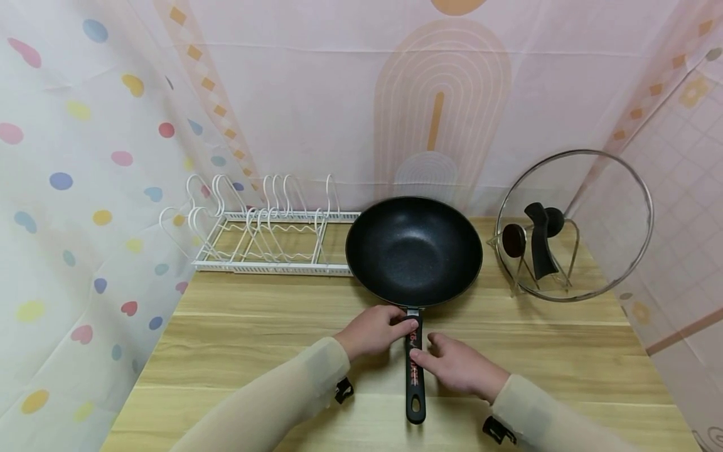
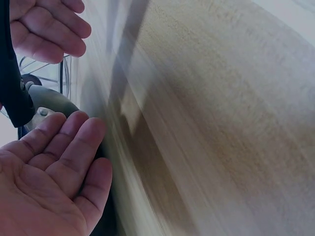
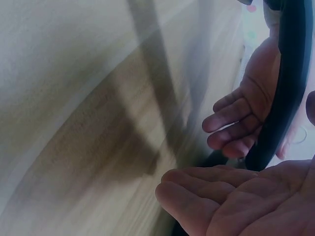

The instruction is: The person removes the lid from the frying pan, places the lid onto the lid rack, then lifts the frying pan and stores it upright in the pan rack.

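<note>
A black wok [image 1: 415,257] sits on the wooden table, its long handle [image 1: 415,389] pointing toward me. Close to the pan, my left hand [image 1: 373,329] holds the handle, its thumb across the top and its fingers underneath. Farther down, my right hand [image 1: 460,365] touches the handle with the thumb tip, the other fingers extended beside it. The left wrist view has the left hand's fingers [image 2: 83,147] loosely bent, palm up, near the handle's pan end. In the right wrist view the right hand's fingers [image 3: 197,189] are nearly straight; its contact with the handle is unclear there.
Left of the wok stands a white wire rack [image 1: 282,270] with several upright loops, its right end partly behind the wok. A large glass lid [image 1: 638,251] leans upright in a wire holder [image 1: 575,251] on the right. Patterned curtains [image 1: 316,94] surround the wooden table [image 1: 271,320].
</note>
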Demonstrator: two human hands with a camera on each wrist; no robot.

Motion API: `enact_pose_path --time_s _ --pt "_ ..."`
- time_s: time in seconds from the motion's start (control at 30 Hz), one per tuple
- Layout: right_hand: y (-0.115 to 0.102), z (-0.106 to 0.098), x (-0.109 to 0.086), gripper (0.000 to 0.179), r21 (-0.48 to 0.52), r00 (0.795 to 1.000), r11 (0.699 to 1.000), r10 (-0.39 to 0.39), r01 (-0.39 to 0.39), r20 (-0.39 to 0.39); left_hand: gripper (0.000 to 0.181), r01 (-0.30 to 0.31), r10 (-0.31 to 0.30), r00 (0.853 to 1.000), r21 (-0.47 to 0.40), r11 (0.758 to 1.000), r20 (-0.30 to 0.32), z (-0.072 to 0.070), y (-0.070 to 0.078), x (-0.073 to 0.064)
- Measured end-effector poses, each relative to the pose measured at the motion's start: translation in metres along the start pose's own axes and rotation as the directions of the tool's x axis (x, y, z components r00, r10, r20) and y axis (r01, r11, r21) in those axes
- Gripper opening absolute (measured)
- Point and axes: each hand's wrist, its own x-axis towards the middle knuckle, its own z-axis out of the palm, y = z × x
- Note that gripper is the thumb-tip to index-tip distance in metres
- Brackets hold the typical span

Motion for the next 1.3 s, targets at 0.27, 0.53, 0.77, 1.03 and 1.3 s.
enact_pose_path --time_s 0.27,0.53,0.77,1.03,1.3 --pt "0.001 0.004 0.002 0.077 0.004 1.0 1.0 -0.01 0.01 0.005 0.04 0.003 -0.002 1.0 -0.035 0.999 0.007 0.004 0.0 0.004" --pt "0.001 0.008 0.004 0.059 0.071 0.999 0.997 -0.039 0.036 0.033 0.047 0.028 -0.026 0.999 -0.107 0.994 0.027 0.007 0.0 0.009" --pt "0.003 0.009 0.005 0.053 0.123 0.992 0.99 -0.085 0.074 0.088 0.05 0.047 -0.042 0.999 -0.152 0.987 0.031 0.009 0.002 0.01" --pt "0.001 0.01 0.006 0.035 0.152 0.987 0.984 -0.114 0.097 0.109 0.054 0.111 -0.094 0.993 -0.291 0.95 0.073 0.014 0.002 0.013" --pt "0.002 0.013 0.007 0.027 0.226 0.982 0.968 -0.144 0.114 0.124 0.057 0.159 -0.107 0.984 -0.444 0.882 0.139 0.018 0.002 0.018"
